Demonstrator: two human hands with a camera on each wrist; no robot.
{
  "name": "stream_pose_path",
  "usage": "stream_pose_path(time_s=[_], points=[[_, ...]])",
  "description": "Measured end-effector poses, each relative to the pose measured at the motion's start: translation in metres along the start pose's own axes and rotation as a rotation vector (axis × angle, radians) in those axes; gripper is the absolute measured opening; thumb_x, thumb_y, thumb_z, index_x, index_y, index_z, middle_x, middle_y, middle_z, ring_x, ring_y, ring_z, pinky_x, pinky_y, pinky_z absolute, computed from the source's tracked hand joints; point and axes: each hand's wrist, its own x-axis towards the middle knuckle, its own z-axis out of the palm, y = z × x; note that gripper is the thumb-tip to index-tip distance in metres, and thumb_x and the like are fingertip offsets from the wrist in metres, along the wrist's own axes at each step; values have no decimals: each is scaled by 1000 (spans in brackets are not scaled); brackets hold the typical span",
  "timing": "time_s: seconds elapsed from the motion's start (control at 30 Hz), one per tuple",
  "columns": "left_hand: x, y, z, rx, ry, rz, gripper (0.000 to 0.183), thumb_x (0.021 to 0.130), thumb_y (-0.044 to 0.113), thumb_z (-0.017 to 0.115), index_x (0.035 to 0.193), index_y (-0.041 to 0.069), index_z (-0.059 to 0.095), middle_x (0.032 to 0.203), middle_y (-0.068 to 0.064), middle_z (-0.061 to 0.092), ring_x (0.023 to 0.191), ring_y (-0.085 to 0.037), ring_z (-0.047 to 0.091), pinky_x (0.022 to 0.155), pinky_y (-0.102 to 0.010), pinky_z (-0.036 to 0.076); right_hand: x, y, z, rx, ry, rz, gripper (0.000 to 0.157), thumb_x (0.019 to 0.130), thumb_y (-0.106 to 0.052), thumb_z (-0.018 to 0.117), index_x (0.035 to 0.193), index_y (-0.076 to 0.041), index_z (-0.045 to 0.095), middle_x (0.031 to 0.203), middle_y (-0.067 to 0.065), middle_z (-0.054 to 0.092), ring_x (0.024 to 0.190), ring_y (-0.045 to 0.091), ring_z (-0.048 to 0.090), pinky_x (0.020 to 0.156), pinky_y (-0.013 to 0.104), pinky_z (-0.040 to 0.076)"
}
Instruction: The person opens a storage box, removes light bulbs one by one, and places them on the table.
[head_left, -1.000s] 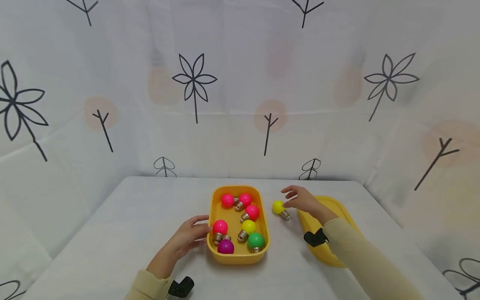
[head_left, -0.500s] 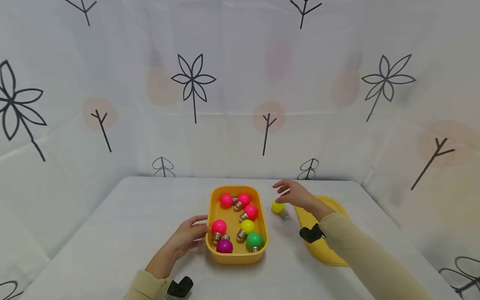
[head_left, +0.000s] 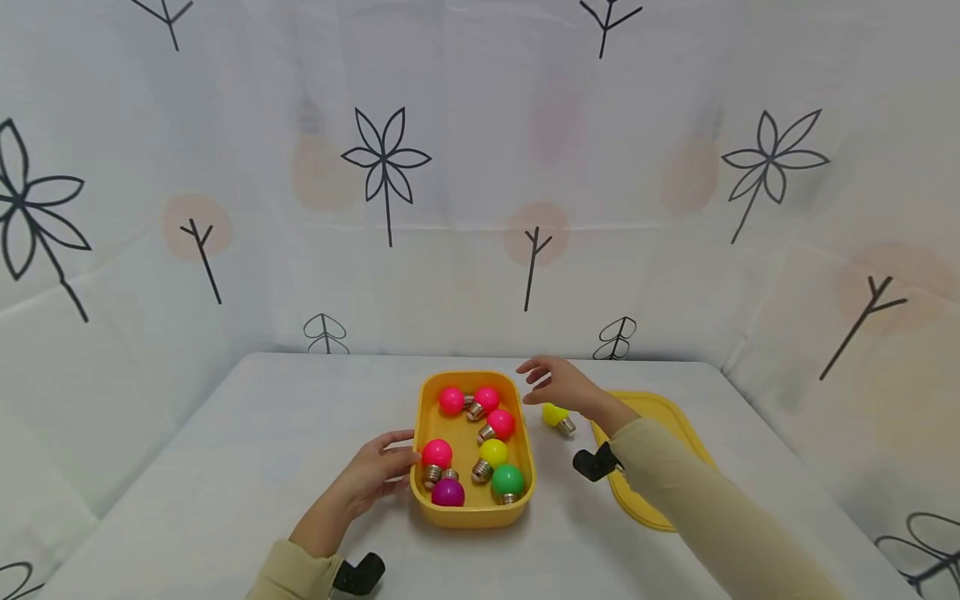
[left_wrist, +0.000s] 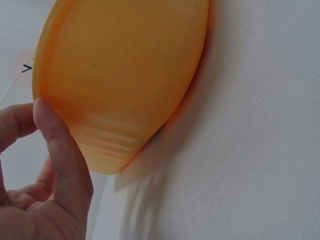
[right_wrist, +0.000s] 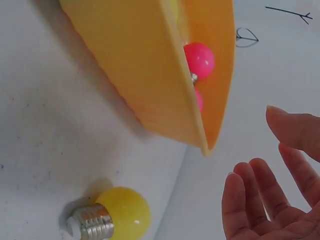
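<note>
A yellow-orange plastic box (head_left: 472, 518) holds several toy-like light bulbs: pink bulbs (head_left: 452, 401), a yellow bulb (head_left: 493, 452), a green bulb (head_left: 508, 480) and a purple bulb (head_left: 447, 492). At the box's left side, my left hand (head_left: 375, 473) holds the rim between thumb (left_wrist: 59, 142) and forefinger. My right hand (head_left: 561, 386) is raised near the box's far right corner, fingers loosely bent and holding nothing. Partly hidden below it, another yellow bulb (head_left: 557, 415) lies on the table; the right wrist view shows this loose bulb (right_wrist: 129, 215) on its side beside the box wall.
A flat yellow lid (head_left: 660, 417) lies on the white table (head_left: 300, 417) to the right, partly covered by my right sleeve (head_left: 690, 492). Behind the table hangs a white cloth (head_left: 465, 275) with drawn flowers and twigs.
My right hand has moved left, away from above the loose yellow bulb toward the box's far right corner. The bulb stays where it was. My left hand and the box stay in place.
</note>
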Motion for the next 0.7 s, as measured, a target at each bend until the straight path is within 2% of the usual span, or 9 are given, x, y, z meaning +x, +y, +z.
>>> stream_pose_path(time_s=[0.27, 0.7], points=[[0, 1, 0, 2, -7, -3, 50, 89, 17, 63, 132, 1, 44, 116, -16, 60, 85, -22, 62, 73, -33, 54, 7, -17, 17, 20, -26, -28, 40, 81, -5, 69, 119, -5, 57, 115, 18, 56, 98, 26, 57, 83, 38, 51], [0, 1, 0, 4, 4, -9, 52, 88, 18, 64, 132, 2, 44, 116, -16, 60, 84, -22, 62, 73, -33, 54, 21, -37, 50, 87, -77, -59, 39, 79, -4, 72, 116, -7, 59, 115, 18, 57, 92, 22, 57, 81, 33, 51]])
